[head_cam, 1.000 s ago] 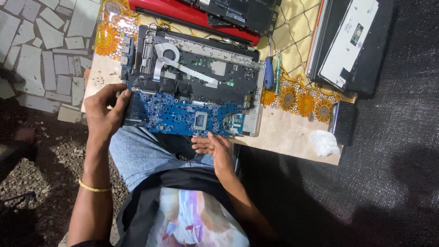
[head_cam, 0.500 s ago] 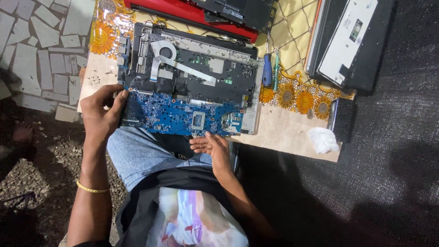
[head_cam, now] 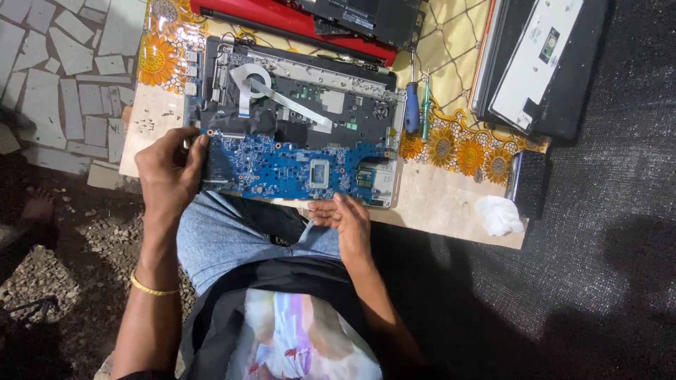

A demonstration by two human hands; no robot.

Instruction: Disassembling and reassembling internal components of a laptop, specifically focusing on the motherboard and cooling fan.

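Observation:
An opened laptop base (head_cam: 296, 105) lies on a low board, its blue circuit board (head_cam: 282, 169) along the near edge. My left hand (head_cam: 169, 172) grips the left end of the blue circuit board, fingers curled over its edge. My right hand (head_cam: 345, 222) rests flat against the near edge of the laptop base, just below the circuit board, fingers apart and holding nothing. A white ribbon cable (head_cam: 257, 81) loops across the dark upper part of the base.
Two screwdrivers, blue (head_cam: 412, 109) and green (head_cam: 425, 109), lie right of the laptop on a sunflower-patterned cloth (head_cam: 465, 151). A red laptop (head_cam: 296, 24) lies behind, a dark laptop with a white panel (head_cam: 535, 63) at right, a white tissue (head_cam: 496, 214) near the board's corner.
My left hand has slid slightly down the circuit board's left end. My right hand stays at the near edge. The view has shifted a little.

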